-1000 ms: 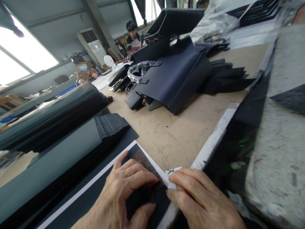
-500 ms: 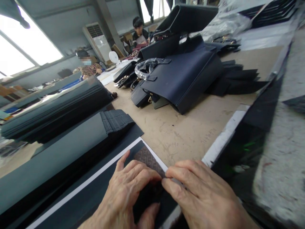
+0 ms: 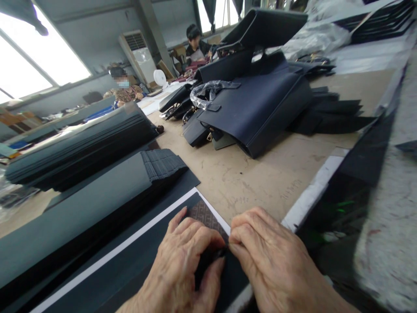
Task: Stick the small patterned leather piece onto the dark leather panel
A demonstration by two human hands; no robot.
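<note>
Two bare hands meet at the bottom of the view, low on a big work table (image 3: pixel 260 174). The left hand (image 3: pixel 182 265) is curled, with its fingers bent down and its thumb tucked close. It presses on a small brown patterned piece (image 3: pixel 205 217) that lies on a long dark strip (image 3: pixel 130 269) with a thin white edge. The thumb and fingers pinch together at the near edge of that brown piece, so the hand is closed on it.

The right hand (image 3: pixel 273 261) sits right beside the left one, and their fingertips touch. Its fingers are bent too, and they press down at the same spot on the brown piece's edge. I cannot tell if it grips the piece or only pushes on it.

The brown piece is at the near end of the dark strip, close to the table's front edge, and the hands cover most of it.

To the left lie tall piles of flat grey sheets (image 3: pixel 81 139). Farther back on the table lies a dark blue bag (image 3: pixel 257 104), with a handle wrapped in clear plastic (image 3: pixel 205 93). Black cut pieces (image 3: pixel 329 115) are stacked to the right of the bag. Two people (image 3: pixel 124 89) sit far off at the back of the room.
</note>
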